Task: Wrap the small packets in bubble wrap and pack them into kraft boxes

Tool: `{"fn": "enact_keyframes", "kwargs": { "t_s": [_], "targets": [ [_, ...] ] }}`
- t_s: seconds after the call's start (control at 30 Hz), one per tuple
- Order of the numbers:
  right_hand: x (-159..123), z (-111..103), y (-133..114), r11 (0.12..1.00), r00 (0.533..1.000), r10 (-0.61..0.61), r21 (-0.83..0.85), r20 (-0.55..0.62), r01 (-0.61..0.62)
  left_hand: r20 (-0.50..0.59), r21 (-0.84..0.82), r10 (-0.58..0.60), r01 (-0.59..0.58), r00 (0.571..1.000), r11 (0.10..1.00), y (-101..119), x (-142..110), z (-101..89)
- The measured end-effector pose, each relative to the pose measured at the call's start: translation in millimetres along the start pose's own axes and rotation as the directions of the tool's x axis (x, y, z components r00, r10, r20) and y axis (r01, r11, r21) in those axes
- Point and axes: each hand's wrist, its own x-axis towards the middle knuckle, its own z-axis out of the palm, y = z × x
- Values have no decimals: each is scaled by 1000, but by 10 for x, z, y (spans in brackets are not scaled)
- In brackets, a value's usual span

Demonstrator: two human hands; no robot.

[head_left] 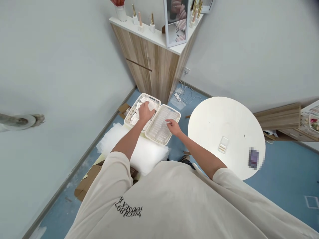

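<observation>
My left hand [146,113] reaches into the left white plastic basket [128,120], its fingers curved around a pale white packet [151,105]. More white packets [135,118] lie in that basket, partly hidden by the hand. The right white basket [177,114] stands against it and holds rows of clear plastic cases [160,124]. Over the right side of these cases is my right hand [172,126], index finger stretched out and the others loosely bent, with nothing visible in it.
Under the baskets lies white wrapping [147,152] beside a cardboard box [88,181]. To the right, a round white table [224,116] bears a small clear case [223,145] and a blurred phone-like object [253,158]. A wooden cabinet [149,63] and a power strip [177,97] are ahead.
</observation>
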Motion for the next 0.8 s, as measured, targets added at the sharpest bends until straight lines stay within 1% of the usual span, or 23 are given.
{"fn": "enact_keyframes", "kwargs": {
  "t_s": [0.07,0.17,0.27,0.37,0.47,0.57,0.7,0.8],
  "targets": [
    [-23,-71,59,998,999,24,52,-36,-23,28,-120,53,-50,998,992,258,-61,71],
    [-101,-261,170,979,992,93,188,-90,-75,69,-317,130,-102,989,943,700,-238,283],
    [-260,-545,289,915,969,198,383,-145,-129,139,-449,196,-115,971,886,1138,-510,587],
    [-500,-903,430,824,937,296,545,-184,-153,202,-531,267,-124,942,839,1525,-824,928],
    [-786,-1306,629,739,900,387,651,-199,-174,274,-556,312,-115,910,823,1862,-1131,1264],
    [-1085,-1717,913,688,868,444,706,-224,-170,372,-551,364,-113,854,827,2170,-1403,1589],
    [-1471,-2226,1397,687,826,479,712,-296,-144,461,-501,441,-184,770,846,2550,-1722,2036],
    [-1735,-2559,1780,694,805,504,701,-312,-162,513,-452,467,-235,721,860,2808,-1960,2386]
  ]
}}
